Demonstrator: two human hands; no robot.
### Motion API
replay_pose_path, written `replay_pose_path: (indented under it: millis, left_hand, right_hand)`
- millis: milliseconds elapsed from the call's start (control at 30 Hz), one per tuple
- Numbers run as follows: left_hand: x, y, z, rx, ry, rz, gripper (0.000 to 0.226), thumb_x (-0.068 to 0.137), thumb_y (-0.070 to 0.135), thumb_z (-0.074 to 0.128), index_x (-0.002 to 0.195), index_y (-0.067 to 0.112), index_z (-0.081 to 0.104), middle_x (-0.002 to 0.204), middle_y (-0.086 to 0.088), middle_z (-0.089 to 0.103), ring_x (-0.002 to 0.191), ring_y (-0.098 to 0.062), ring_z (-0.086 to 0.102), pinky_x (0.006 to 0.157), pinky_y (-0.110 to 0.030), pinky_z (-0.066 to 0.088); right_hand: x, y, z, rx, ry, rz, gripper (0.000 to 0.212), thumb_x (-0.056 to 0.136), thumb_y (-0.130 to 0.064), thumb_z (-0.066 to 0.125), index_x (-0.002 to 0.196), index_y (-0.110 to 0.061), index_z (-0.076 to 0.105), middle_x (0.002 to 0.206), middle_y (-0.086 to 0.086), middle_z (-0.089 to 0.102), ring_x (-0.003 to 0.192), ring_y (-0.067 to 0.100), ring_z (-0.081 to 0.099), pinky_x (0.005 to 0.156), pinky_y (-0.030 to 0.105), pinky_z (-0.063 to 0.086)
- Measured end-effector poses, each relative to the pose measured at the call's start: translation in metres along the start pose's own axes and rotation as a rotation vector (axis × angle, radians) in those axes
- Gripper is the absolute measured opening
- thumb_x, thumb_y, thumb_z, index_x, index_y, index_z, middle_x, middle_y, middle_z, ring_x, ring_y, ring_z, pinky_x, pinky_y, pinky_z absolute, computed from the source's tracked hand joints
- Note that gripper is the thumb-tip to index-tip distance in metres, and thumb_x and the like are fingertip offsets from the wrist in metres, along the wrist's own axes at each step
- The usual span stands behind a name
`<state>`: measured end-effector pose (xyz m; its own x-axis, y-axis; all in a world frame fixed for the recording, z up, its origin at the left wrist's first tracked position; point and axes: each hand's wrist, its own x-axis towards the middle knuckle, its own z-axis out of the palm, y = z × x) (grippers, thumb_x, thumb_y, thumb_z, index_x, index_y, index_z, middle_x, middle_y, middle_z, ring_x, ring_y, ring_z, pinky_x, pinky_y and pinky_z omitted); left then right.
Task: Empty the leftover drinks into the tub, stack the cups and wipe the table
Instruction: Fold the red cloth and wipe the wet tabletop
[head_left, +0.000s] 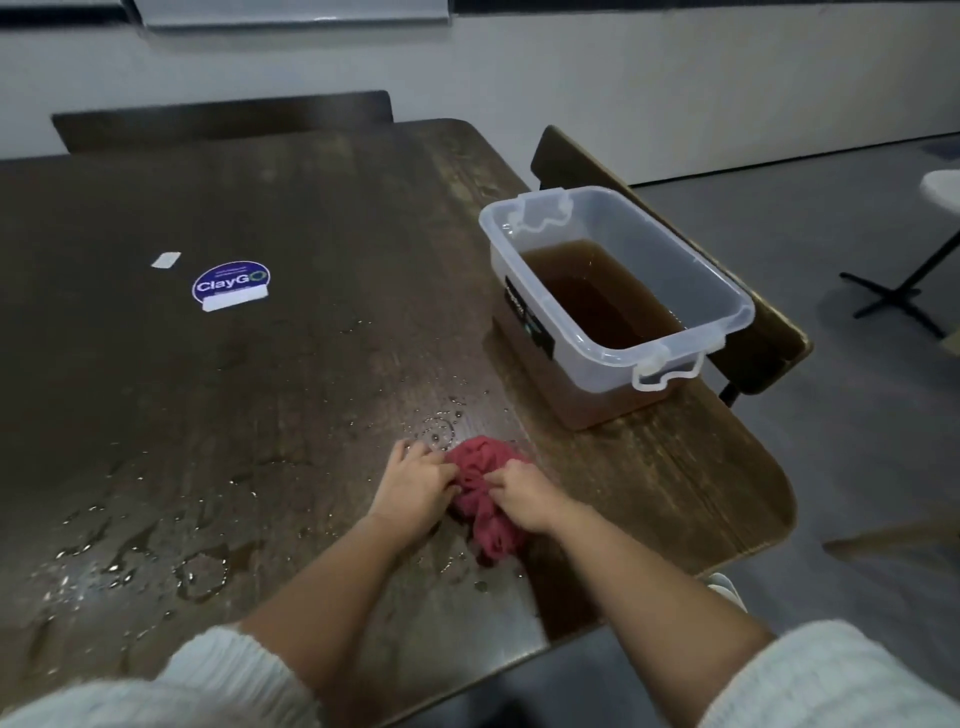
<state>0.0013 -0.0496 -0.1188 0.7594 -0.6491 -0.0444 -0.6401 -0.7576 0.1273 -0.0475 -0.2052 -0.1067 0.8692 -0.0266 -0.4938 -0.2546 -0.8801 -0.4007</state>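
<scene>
Centrally, left hand (415, 480) and right hand (524, 496) both grasp the bunched red cloth (480, 499) on the wet table (260, 415), presumably gathering it to wipe; tub (727, 296) stands aside.

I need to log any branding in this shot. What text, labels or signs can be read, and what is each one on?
"ClayGO": round blue sticker on the table.
Small print above it on the sticker: too small to read.
Black label on the tub: blurred, unreadable.
White tag on the table: no text visible.
</scene>
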Motion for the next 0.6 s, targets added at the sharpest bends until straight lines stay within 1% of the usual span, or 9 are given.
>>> replay_pose_path:
  millis: [67,167,267,333,400,467,500,533,600]
  left_hand:
    - [0.003,-0.018,-0.014,-0.199,-0.001,-0.052,0.024,0.095,0.035,0.055,0.108,0.022,0.07,0.104,0.004,0.06,0.108,-0.021,0.048,0.098,-0.031,0.027]
    - [0.014,-0.031,-0.043,-0.511,0.098,-0.081,0.018,0.093,0.026,0.061,0.102,0.016,0.072,0.096,0.001,0.062,0.099,-0.019,0.052,0.09,-0.031,0.037]
    - [0.025,-0.032,-0.07,-0.727,0.12,-0.105,0.01,0.093,0.021,0.061,0.098,0.017,0.07,0.097,0.001,0.064,0.088,-0.011,0.056,0.075,-0.019,0.041]
    - [0.033,-0.032,-0.086,-0.829,0.151,-0.12,0.006,0.093,0.019,0.061,0.089,0.022,0.063,0.085,0.003,0.063,0.074,-0.006,0.055,0.063,-0.014,0.04]
    - [0.04,-0.034,-0.099,-0.917,0.201,-0.114,0.014,0.092,0.017,0.062,0.082,0.026,0.059,0.075,0.007,0.058,0.065,-0.002,0.05,0.06,-0.016,0.038]
    - [0.042,-0.037,-0.112,-1.031,0.255,-0.107,0.018,0.091,0.013,0.064,0.079,0.025,0.059,0.069,0.009,0.056,0.06,0.001,0.049,0.058,-0.016,0.038]
    - [0.04,-0.04,-0.118,-1.092,0.24,-0.105,0.016,0.089,0.011,0.066,0.078,0.022,0.062,0.065,0.01,0.057,0.056,0.002,0.048,0.055,-0.014,0.038]
    - [0.037,-0.042,-0.123,-1.147,0.169,-0.101,0.013,0.087,0.011,0.068,0.078,0.019,0.064,0.061,0.009,0.058,0.052,0.003,0.049,0.052,-0.012,0.038]
    - [0.029,-0.051,-0.128,-1.156,-0.123,-0.08,0.005,0.086,0.016,0.07,0.082,0.013,0.069,0.06,0.01,0.062,0.051,0.001,0.051,0.052,-0.013,0.041]
  right_hand:
    - [0.001,-0.013,-0.018,0.09,0.023,-0.003,0.029,0.1,-0.016,0.049,0.122,-0.009,0.066,0.128,0.013,0.063,0.119,0.028,0.055,0.09,0.025,0.038]
    - [-0.004,-0.027,-0.048,0.19,0.136,-0.019,0.027,0.099,-0.016,0.051,0.12,-0.012,0.067,0.123,0.01,0.065,0.115,0.026,0.056,0.08,0.023,0.035]
    - [-0.007,-0.034,-0.075,0.268,0.243,-0.059,0.026,0.098,-0.018,0.052,0.119,-0.014,0.068,0.122,0.006,0.064,0.112,0.022,0.056,0.083,0.024,0.035]
    - [-0.008,-0.039,-0.091,0.297,0.315,-0.085,0.025,0.099,-0.022,0.052,0.116,-0.014,0.068,0.117,0.004,0.065,0.107,0.019,0.057,0.083,0.026,0.037]
    - [-0.011,-0.043,-0.104,0.324,0.404,-0.146,0.022,0.098,-0.023,0.054,0.11,-0.014,0.07,0.109,0.002,0.068,0.102,0.016,0.059,0.082,0.026,0.04]
    - [-0.017,-0.049,-0.114,0.389,0.475,-0.23,0.017,0.095,-0.02,0.058,0.099,-0.014,0.073,0.096,-0.004,0.069,0.09,0.008,0.059,0.079,0.022,0.041]
    - [-0.019,-0.05,-0.119,0.428,0.472,-0.255,0.015,0.092,-0.017,0.059,0.09,-0.013,0.074,0.088,-0.005,0.068,0.082,0.005,0.057,0.076,0.021,0.041]
    - [-0.021,-0.05,-0.123,0.445,0.43,-0.265,0.017,0.089,-0.014,0.061,0.078,-0.013,0.074,0.077,-0.006,0.066,0.074,0.005,0.055,0.072,0.022,0.041]
    - [-0.024,-0.049,-0.126,0.377,0.236,-0.233,0.031,0.084,-0.015,0.063,0.054,-0.022,0.066,0.058,-0.011,0.055,0.061,0.006,0.048,0.064,0.026,0.038]
